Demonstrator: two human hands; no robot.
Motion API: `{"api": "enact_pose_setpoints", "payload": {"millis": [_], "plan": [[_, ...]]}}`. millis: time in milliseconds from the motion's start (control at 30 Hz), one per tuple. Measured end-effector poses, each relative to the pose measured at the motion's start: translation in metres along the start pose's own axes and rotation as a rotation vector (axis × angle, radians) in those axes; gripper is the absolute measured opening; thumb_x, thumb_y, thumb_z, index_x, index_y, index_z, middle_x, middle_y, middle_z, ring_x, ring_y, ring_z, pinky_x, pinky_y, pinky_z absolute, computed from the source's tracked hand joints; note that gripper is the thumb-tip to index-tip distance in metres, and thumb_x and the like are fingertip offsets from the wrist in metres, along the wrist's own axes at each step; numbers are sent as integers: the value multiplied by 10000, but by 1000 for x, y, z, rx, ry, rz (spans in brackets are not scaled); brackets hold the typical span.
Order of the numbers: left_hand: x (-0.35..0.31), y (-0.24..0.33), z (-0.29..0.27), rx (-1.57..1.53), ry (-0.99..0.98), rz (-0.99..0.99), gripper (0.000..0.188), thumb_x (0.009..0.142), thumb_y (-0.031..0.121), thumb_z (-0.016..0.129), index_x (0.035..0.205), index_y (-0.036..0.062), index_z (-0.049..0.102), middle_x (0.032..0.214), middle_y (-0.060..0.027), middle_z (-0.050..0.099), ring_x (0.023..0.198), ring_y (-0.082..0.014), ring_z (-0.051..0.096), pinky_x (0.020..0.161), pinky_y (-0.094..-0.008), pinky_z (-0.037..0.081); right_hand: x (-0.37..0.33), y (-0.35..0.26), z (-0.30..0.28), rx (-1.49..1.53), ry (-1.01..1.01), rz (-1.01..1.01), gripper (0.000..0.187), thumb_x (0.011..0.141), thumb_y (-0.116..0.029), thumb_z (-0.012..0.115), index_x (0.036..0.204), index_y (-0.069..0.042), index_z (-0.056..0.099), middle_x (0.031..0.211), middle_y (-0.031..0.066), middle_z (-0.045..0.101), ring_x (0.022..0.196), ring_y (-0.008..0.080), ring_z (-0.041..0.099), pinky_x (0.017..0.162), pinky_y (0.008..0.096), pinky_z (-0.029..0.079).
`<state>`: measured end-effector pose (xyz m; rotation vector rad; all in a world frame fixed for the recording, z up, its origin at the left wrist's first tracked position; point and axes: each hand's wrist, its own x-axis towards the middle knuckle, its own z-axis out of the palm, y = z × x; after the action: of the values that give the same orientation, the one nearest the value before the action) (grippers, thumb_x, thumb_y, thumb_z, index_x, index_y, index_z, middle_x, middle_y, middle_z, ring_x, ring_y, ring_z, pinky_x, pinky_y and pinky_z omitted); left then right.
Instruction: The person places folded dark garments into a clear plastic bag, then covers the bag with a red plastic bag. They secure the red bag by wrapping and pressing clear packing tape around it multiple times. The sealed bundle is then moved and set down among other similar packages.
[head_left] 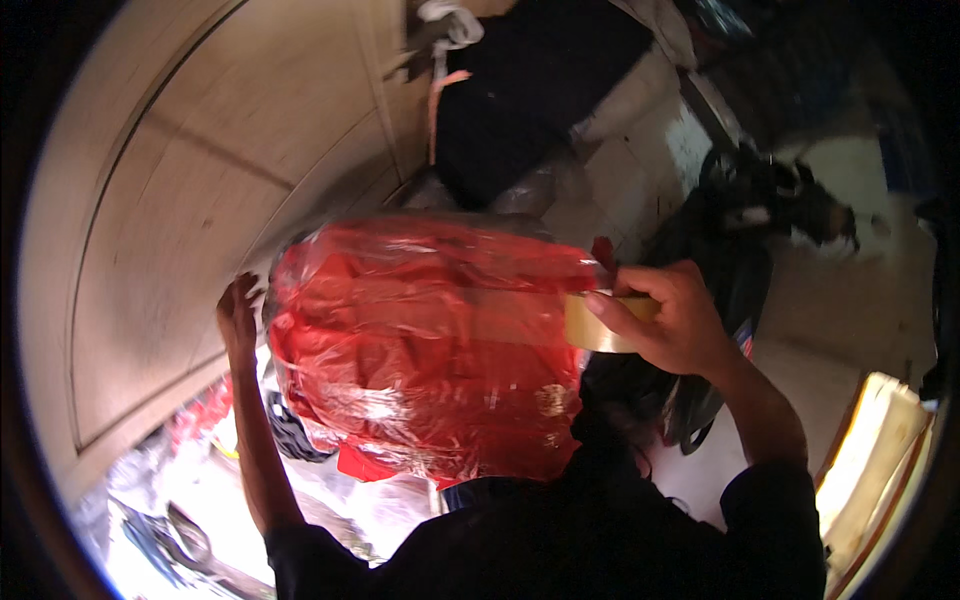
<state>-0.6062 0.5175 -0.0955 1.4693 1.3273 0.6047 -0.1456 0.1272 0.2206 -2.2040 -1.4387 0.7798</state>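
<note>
In front of me is a large, bulky bundle of red material (430, 350) wrapped in clear plastic film, its surface wrinkled and shiny. My right hand (675, 315) grips a roll of yellowish packing tape (592, 323) at the bundle's right edge, with the thumb on top. A faint band, perhaps tape, crosses the plastic toward the roll. Beside the bundle's left edge is my left hand (240, 308), holding nothing that I can see. Its fingers are partly spread toward the plastic; whether they touch it I cannot tell.
A pale panelled wooden surface (220, 200) curves along the left. Beyond the bundle lies a dark cloth-like sheet (540, 80). Black bag-like items (740, 260) stand on the right. Clear plastic and loose items lie at the lower left, and a pale cushion-like object (875, 470) is at the lower right.
</note>
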Motion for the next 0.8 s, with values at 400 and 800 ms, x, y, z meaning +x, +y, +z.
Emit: {"api": "enact_pose_setpoints", "payload": {"millis": [400, 800], "plan": [[-166, 299, 218, 658, -70, 632, 539, 1142, 338, 541, 1505, -57, 595, 1576, -290, 573, 1483, -410, 551, 1229, -507, 424, -51, 248, 14, 189, 252, 48, 524, 1120, -413, 640, 764, -35, 711, 623, 101, 661, 526, 203, 658, 534, 374, 490], [-193, 316, 343, 800, -590, 1178, 45, 936, 44, 806, 960, 34, 768, 914, -113, 776, 840, -283, 779, 681, -378, 625, 17, 329, 99, 191, 20, 274, 459, 1133, -406, 566, 871, -78, 751, 696, 103, 690, 634, 251, 701, 662, 427, 544]]}}
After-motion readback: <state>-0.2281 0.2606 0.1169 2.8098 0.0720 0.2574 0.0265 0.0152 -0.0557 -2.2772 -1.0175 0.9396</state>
